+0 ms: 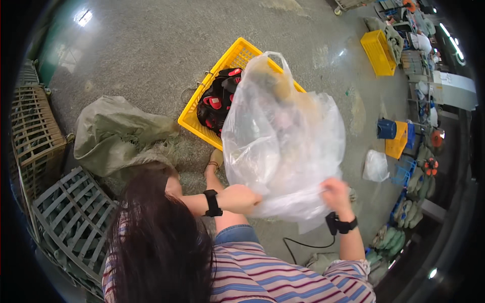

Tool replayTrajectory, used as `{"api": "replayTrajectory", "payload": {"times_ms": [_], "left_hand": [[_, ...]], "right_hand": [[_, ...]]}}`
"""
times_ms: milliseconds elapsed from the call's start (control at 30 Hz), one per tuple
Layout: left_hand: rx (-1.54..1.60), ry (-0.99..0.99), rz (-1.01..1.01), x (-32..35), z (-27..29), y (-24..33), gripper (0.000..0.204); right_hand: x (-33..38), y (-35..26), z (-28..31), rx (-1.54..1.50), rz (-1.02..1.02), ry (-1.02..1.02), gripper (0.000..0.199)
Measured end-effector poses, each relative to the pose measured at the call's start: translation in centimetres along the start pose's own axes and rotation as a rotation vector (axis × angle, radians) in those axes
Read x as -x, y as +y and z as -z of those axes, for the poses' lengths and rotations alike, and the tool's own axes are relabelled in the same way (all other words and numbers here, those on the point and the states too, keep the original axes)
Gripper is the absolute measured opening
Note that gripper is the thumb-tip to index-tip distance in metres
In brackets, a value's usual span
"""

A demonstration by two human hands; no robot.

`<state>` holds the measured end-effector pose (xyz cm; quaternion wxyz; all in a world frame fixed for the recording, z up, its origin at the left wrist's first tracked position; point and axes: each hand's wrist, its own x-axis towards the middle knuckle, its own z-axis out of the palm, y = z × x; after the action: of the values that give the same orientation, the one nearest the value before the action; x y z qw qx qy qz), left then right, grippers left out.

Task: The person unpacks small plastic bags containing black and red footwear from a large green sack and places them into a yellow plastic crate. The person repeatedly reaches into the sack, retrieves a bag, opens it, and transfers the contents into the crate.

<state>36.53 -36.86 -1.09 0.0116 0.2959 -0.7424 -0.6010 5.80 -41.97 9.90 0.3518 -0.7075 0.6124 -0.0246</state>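
Note:
A large translucent plastic bag (283,146) spreads out in front of me, partly over a yellow crate (194,113). My left hand (238,199) is closed on the bag's near left edge. On the near right edge, my right hand (335,194) grips the same bag, its fingers a little blurred. In the crate's left part lie black and red items (214,103), which look bundled in dark wrapping; I cannot tell their kind. The bag hides the crate's right part. Whatever lies under or inside the bag shows only as a hazy yellowish tint.
Left of the crate slumps a greenish woven sack (118,134). Slatted baskets (76,217) stand at the far left. Toward the right are another yellow crate (378,53), a blue bucket (386,129) and a white plastic bag (376,165). A black cable (303,247) hangs near my right wrist.

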Motion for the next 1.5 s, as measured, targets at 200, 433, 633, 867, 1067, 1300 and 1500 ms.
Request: {"api": "replayTrajectory", "payload": {"times_ms": [200, 433, 633, 867, 1067, 1300, 1500], "left_hand": [[0.163, -0.432, -0.236, 5.1, -5.4, -4.5, 0.020], [1.007, 0.832, -0.278, 8.1, -5.5, -7.4, 0.015], [0.562, 0.991, 0.293, 19.1, -3.3, -21.0, 0.017], [-0.512, 0.856, 0.783, 29.4, -9.2, -54.4, 0.042], [0.770, 1.117, 1.143, 40.4, -22.6, -67.4, 0.035], [0.198, 0.541, 1.174, 43.9, -22.7, -60.6, 0.037], [0.391, 0.834, 1.329, 33.9, -21.0, -66.4, 0.049]], "right_hand": [[3.3, -3.4, -12.2, 0.266, 0.128, -0.984, 0.028], [-2.9, -15.8, -22.2, -0.368, 0.251, -0.110, 0.053], [-3.0, -11.4, -33.2, 0.348, 0.092, -0.791, 0.021], [0.1, -12.1, -40.1, 0.707, -0.001, -1.168, 0.024], [-4.6, -18.8, -48.6, 0.520, -0.021, -0.991, 0.024], [-5.6, -22.4, -52.8, 0.501, 0.000, -1.028, 0.022], [-6.7, -21.1, -51.2, 0.574, -0.011, -0.985, 0.027]]}}
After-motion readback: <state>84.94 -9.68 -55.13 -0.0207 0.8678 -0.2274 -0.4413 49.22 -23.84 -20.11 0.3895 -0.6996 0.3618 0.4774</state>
